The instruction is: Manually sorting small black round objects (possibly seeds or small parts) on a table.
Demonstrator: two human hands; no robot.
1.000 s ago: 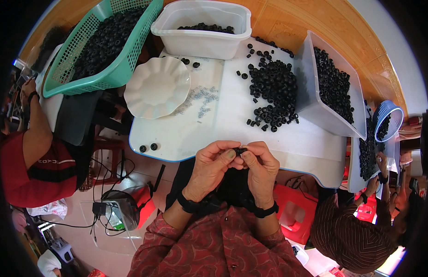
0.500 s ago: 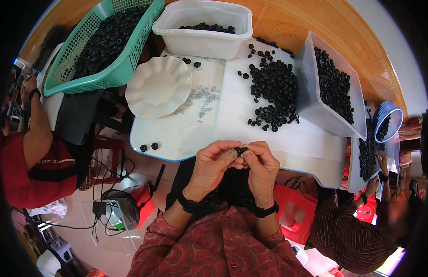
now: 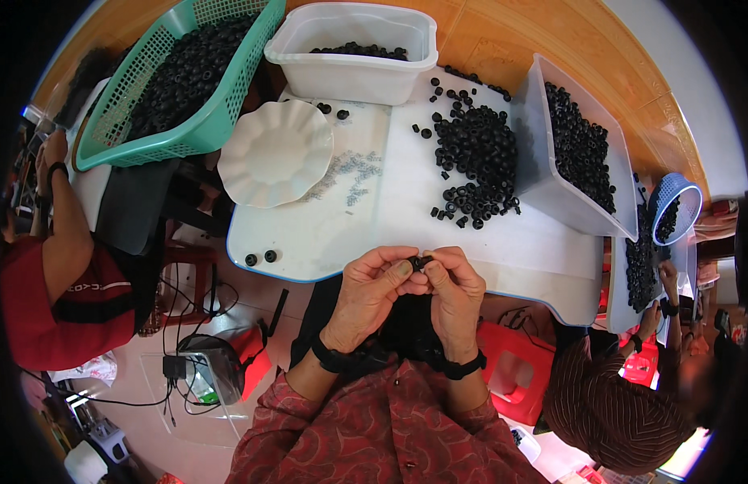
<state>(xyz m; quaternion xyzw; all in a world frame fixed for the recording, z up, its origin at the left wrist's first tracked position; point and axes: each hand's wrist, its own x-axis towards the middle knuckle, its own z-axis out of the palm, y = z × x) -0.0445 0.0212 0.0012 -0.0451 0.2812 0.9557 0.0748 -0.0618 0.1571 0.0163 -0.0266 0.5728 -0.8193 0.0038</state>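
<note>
Between the fingertips of both hands is a small black round part (image 3: 418, 263), just off the table's front edge. My left hand (image 3: 372, 284) pinches it with thumb and forefinger from the left. From the right, the thumb and fingers of my right hand (image 3: 455, 286) are closed on it as well. Fingers cover much of the part, so its details are hidden. Beyond my hands, a heap of similar black parts (image 3: 477, 149) lies on the white table (image 3: 309, 242). Small clear pieces (image 3: 359, 173) are scattered beside a white scalloped plate (image 3: 275, 153).
A green basket (image 3: 168, 149), a white tub (image 3: 354, 77) and a clear bin (image 3: 543, 173) hold black parts. Two loose black parts (image 3: 261, 257) sit at the table's front left. Other people work at left and right, by a blue basket (image 3: 687, 194). A red stool (image 3: 511, 375) stands right.
Both hands keep their pinch on the black part, with only slight finger movement. The view has shifted very slightly.
</note>
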